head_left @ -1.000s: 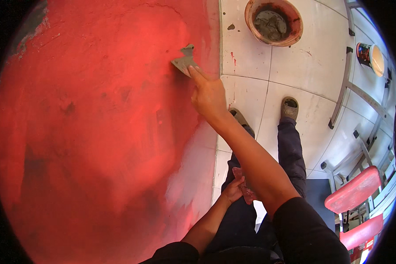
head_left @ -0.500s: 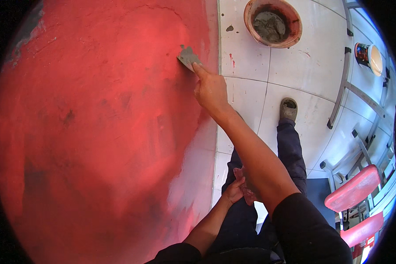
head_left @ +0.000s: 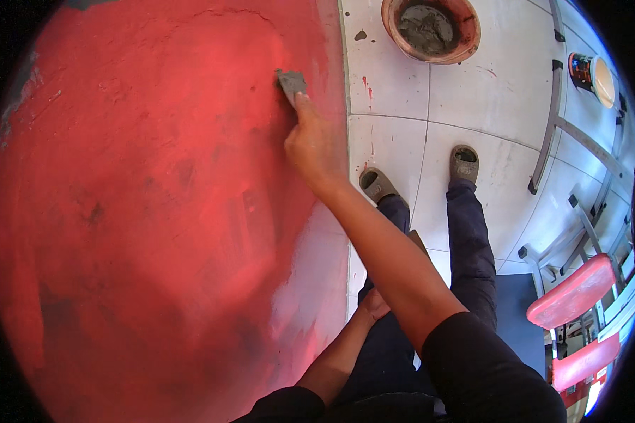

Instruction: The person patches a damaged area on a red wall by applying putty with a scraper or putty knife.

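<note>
My right hand is closed around a putty knife, its blade carrying grey paste and lying at the red-painted wall. The thumb or a finger rests along the blade's base. Lower down, my left hand is partly covered by my right forearm. It grips a flat piece that was seen red-smeared a moment ago; a brownish edge shows past the forearm. Rough ridges and dark patches mark the painted surface, and a paler strip runs down near its right edge.
A reddish bucket with grey paste inside stands on the white tiled floor. Farther right are an open paint can, metal frame legs and a red padded seat. My feet in clogs stand beside the wall.
My right hand and the putty knife have shifted slightly left and up along the wall. The flat piece in my left hand has turned and is now mostly hidden behind my right forearm.
</note>
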Demonstrator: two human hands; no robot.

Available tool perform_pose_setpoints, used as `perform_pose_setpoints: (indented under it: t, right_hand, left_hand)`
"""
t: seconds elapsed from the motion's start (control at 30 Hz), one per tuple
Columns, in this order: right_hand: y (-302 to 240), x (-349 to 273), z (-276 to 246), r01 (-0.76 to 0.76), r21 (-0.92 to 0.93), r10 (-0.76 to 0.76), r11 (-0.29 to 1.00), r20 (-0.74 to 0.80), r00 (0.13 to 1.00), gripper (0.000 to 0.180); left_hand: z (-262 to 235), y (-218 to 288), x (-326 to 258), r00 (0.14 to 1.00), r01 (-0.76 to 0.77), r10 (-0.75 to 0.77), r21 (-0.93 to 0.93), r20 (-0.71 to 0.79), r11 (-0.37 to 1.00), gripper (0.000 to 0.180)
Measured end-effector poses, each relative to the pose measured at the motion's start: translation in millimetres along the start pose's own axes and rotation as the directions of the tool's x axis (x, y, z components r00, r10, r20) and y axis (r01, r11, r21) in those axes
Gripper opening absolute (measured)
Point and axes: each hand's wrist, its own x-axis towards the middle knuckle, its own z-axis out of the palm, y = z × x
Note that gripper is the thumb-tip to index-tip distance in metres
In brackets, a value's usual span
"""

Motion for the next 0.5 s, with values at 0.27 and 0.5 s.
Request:
perform_pose_setpoints:
  t: [0.27,0.5]
  right_hand:
    - [-26,-12,-31,-0.022,0.108,-0.006,0.994,0.257,0.967,0.038]
    - [14,41,-54,-0.309,-0.045,0.311,0.950,0.214,0.926,0.029]
  left_hand:
    - [-29,9,-7,0.999,-0.036,0.033,0.183,0.018,0.982,0.043]
    - [-32,-9,3,0.996,0.087,-0.087,0.006,-0.004,0.996,0.041]
